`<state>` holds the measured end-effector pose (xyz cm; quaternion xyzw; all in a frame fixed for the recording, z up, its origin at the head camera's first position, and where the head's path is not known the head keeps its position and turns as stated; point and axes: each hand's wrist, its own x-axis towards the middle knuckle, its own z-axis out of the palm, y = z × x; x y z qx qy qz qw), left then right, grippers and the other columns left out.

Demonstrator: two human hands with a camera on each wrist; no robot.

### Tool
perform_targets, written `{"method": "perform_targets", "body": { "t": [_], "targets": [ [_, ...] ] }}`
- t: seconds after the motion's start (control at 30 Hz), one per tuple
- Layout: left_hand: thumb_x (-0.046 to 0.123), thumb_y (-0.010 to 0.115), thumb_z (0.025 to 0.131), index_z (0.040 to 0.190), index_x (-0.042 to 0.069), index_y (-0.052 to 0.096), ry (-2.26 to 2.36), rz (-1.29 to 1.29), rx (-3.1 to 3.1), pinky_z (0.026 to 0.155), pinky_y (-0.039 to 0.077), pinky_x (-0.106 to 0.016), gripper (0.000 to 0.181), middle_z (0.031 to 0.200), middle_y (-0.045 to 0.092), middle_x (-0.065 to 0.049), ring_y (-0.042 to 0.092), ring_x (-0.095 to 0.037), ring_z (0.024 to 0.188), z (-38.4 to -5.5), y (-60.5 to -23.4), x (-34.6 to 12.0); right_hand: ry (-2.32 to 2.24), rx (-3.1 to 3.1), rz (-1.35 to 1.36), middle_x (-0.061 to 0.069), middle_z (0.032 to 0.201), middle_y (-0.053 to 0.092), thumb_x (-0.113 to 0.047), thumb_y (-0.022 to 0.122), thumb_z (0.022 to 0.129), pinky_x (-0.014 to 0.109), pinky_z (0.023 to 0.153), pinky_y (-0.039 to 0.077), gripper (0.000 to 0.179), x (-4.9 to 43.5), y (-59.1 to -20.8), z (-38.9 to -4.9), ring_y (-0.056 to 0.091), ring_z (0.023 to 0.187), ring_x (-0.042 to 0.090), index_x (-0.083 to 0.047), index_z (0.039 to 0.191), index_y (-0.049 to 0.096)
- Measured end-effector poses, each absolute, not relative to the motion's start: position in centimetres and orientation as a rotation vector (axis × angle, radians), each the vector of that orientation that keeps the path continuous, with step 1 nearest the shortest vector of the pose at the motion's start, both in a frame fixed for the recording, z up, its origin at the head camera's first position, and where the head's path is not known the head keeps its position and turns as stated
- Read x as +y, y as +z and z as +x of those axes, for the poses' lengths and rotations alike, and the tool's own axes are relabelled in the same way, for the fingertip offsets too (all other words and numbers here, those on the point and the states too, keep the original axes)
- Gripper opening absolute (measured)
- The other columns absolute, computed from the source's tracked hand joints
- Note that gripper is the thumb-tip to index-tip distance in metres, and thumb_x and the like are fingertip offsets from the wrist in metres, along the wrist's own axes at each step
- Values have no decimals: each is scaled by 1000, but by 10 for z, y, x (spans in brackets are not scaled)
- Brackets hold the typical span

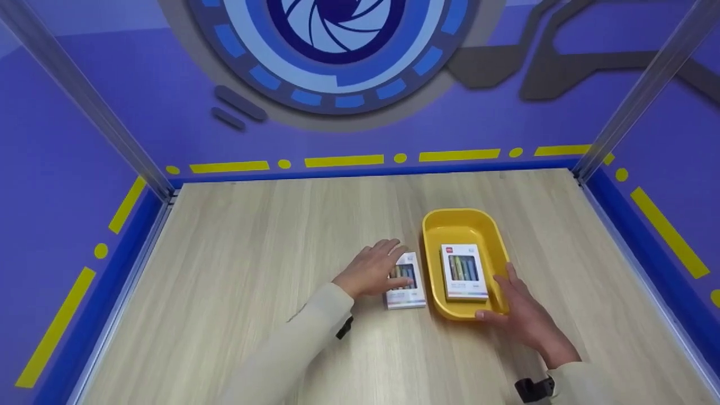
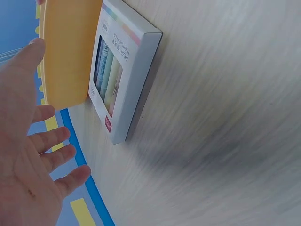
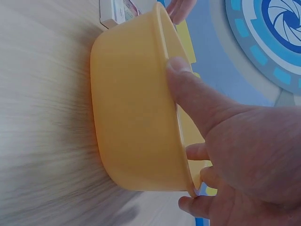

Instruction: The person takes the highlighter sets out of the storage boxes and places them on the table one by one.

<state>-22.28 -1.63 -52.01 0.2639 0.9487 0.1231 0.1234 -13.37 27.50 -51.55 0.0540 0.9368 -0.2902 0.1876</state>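
At the centre right of the head view, we see a yellow tray (image 1: 464,218) on the wooden desk (image 1: 242,270), with the right box (image 1: 464,290) lying flat inside it, window up. Just left of the tray, the left box (image 1: 406,302) lies flat on the desk; we cannot tell whether the two touch. Coloured pens (image 1: 463,268) show through the window of each box.

Our left hand (image 1: 372,271) is over the left box, wide, its fingers loosely spread; in the left wrist view we see them at the left of the frame, clear of the box. Our right hand (image 1: 526,316) holds the tray by its rim at the lower right corner, thumb on the near edge and fingers over the right side.

Both sleeves (image 1: 298,337) are pale, with black straps (image 1: 534,389) at the wrists. Across the top of the frame we see a purple wall (image 1: 332,143) with yellow dashes (image 1: 344,161).
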Motion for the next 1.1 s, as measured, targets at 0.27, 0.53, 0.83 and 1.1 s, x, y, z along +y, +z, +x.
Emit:
{"method": "perform_targets", "body": {
  "t": [0.27, 0.53, 0.83, 1.1],
  "targets": [
    [66, 46, 81, 143, 32, 24, 377, 775, 2775, 114, 22, -44, 74, 152, 22, 7, 21, -15, 140, -224, -519, -12, -824, 2629, 159, 8, 152, -20, -69, 63, 64, 66, 104, 12, 111, 276, -518, -133, -3, 139, 42, -14, 147, 14],
    [66, 45, 81, 143, 34, 24, 402, 808, 2805, 113, 24, -42, 73, 151, 24, 8, 23, -13, 139, -225, -512, -7, -830, 2630, 177, 5, 153, -21, -68, 64, 63, 66, 104, 9, 110, 274, -521, -131, -9, 139, 40, -15, 147, 16],
    [68, 45, 81, 143, 34, 24, 456, 828, 2805, 113, 24, -42, 74, 150, 25, 11, 23, -11, 138, -227, -508, 2, -819, 2646, 175, 3, 152, -22, -66, 64, 66, 64, 105, 16, 106, 273, -520, -128, -2, 139, 42, -18, 147, 15],
    [72, 43, 78, 142, 34, 24, 417, 904, 2822, 113, 25, -39, 77, 150, 25, 11, 23, -10, 138, -225, -507, 10, -820, 2637, 158, 7, 152, -22, -67, 63, 66, 64, 104, 16, 108, 275, -521, -133, 0, 138, 44, -16, 148, 12]
  ]
}}
